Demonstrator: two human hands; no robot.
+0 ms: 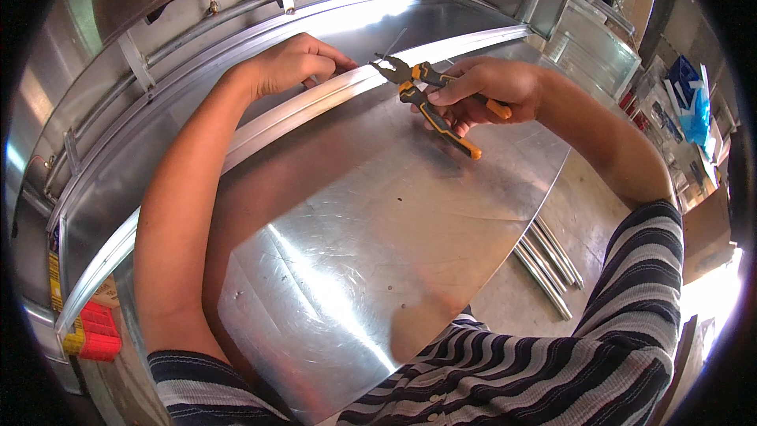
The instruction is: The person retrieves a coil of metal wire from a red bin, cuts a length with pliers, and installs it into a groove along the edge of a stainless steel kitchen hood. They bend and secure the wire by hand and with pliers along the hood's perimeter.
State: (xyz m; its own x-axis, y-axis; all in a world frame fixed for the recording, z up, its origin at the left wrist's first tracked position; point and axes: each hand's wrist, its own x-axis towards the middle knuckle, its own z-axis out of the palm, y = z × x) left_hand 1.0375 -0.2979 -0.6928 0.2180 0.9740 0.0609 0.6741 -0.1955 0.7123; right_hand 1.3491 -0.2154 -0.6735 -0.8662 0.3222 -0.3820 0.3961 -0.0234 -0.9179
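Note:
My right hand (pixel 493 91) grips a pair of pliers (pixel 406 83) with black and orange handles. The handles are spread apart, and the jaws sit over a pale metal rail (pixel 303 106). A thin wire (pixel 396 43) sticks up beside the jaws; whether they clamp it I cannot tell. At the rail's far side is my left hand (pixel 292 67), fingers curled and index finger reaching toward the jaws. Its fingertips are partly hidden, so what they hold does not show. Below both hands spreads a shiny sheet-metal surface (pixel 331 213) with scratches and small dark spots.
Several metal tubes (pixel 548 260) lie on the floor right of the sheet. A pipe (pixel 244 8) with brackets runs along the back. Red and yellow packaging (pixel 98 331) stands at lower left. Boxes and a blue plastic bag (pixel 695 102) crowd the right side.

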